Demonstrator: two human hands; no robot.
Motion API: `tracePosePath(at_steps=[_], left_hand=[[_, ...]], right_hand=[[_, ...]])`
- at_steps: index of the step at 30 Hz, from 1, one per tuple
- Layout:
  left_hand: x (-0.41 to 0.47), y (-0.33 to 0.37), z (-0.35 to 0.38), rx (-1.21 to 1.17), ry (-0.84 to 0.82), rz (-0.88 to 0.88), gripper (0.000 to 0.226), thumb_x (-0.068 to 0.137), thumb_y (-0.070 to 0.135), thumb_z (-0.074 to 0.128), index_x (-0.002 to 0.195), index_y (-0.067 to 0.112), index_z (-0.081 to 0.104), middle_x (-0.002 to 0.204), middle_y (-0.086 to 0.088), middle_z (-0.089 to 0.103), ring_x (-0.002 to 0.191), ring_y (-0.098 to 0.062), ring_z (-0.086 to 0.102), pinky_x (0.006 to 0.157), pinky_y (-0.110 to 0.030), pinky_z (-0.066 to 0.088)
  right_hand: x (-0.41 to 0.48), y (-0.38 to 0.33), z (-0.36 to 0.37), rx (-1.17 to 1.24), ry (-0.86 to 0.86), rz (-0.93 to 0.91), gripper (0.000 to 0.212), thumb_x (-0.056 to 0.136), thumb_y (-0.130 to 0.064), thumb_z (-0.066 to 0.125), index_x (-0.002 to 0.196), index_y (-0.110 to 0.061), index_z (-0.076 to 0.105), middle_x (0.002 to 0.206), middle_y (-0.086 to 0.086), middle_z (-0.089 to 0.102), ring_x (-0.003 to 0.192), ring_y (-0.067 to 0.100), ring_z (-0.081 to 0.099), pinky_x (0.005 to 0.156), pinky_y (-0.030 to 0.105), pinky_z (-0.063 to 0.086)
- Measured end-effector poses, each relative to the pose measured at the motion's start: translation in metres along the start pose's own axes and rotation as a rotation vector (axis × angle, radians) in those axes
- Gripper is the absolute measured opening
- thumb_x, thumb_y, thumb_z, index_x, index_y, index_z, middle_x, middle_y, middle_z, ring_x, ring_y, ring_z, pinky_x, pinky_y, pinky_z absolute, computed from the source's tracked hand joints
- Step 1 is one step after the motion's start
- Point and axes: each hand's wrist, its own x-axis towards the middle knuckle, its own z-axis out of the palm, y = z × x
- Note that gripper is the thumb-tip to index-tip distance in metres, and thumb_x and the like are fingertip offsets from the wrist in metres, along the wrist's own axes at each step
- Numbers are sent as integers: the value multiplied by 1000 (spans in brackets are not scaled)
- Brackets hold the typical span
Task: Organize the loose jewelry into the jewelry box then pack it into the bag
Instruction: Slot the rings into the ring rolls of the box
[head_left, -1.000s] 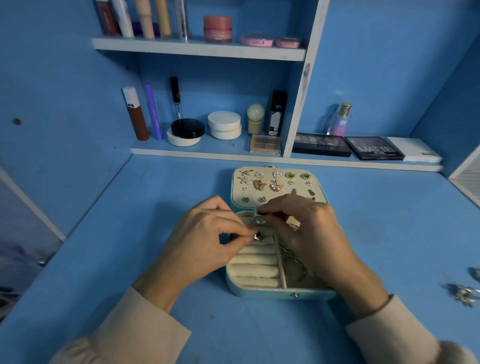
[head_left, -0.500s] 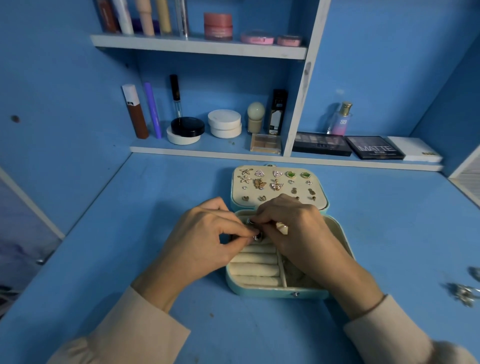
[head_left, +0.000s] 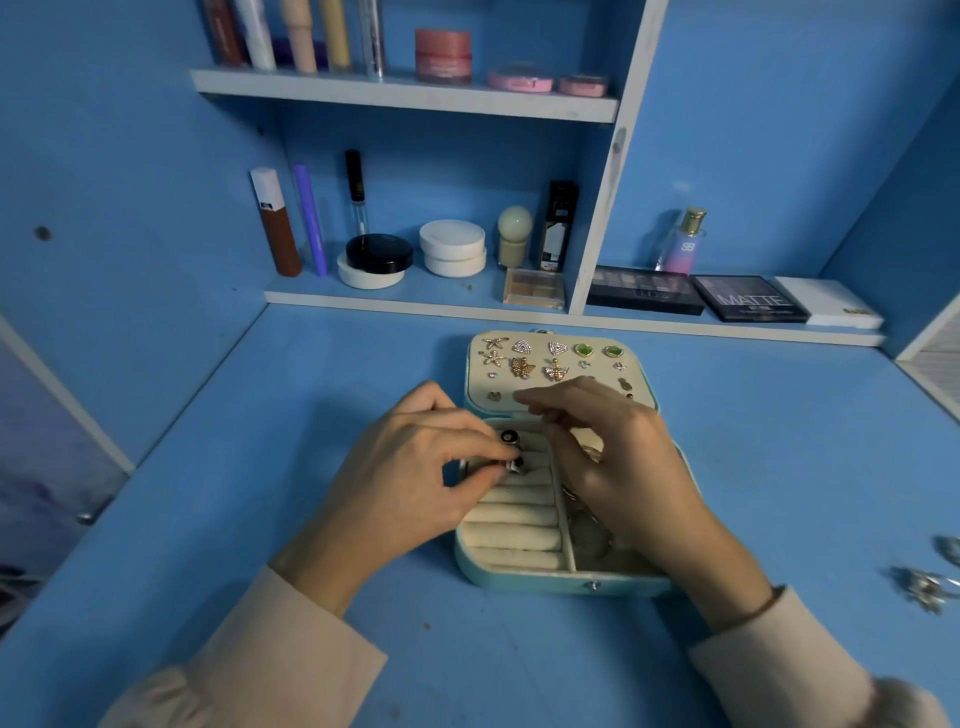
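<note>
Desk (head_left: 208, 467) painted blue, cosmetics shelf (head_left: 395, 304) behind, possibly jewelry (head_left: 924, 587)

dim, bluish light | soft focus | edges bowed (wide-angle lens)

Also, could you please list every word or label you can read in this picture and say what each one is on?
"MATTE": on the lid of the dark rectangular eyeshadow palette.
"SB": on the clear pink-and-blue perfume bottle with a gold cap.
Too blurred or small to read: the lettering on the long black palette, the label on the brown tube with a white cap, and the print on the tall black box.
</note>
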Motion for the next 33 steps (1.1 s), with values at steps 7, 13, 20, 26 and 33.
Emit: tracePosePath(at_steps=[7,13,20,26,33], left_hand=[[1,-2,-5,66,8,-26,26,75,50,59,82,29,72,71,24,57,75,-3,42,65,-22,41],[1,-2,-4,73,29,-25,26,74,49,60,81,27,75,68,19,58,74,-7,43,61,-26,45],[0,-4,-3,61,2,-42,28,74,50,59,78,27,75,69,20,56,76,-6,42,64,-24,42],[0,0,-2,24,-17,-66,24,79,44,55,76,26,71,67,19,55,76,-7,45,67,-19,39],[0,-2,-2,13,48,-18,24,83,32,51,78,19,70,76,14,64,78,-9,47,75,-17,39]], right_hand=[[-1,-3,-2,-56,5,33,12,74,-10,59,79,-15,68,77,-8,56,70,-1,44,67,7,36],[-6,-2,-3,-66,-92,43,14,72,-27,67,82,-19,74,76,-11,54,73,-10,46,68,2,33],[-4,-1,-2,-33,-158,32,21,73,-29,67,84,-14,75,77,-6,57,76,-10,46,70,2,34],[-3,-1,-6,-10,-192,83,13,77,-20,75,89,-16,74,83,-4,62,74,-2,52,71,9,40],[-9,-3,-44,122,-138,270,14,83,-10,68,93,-20,69,78,-5,66,70,4,57,66,15,46]])
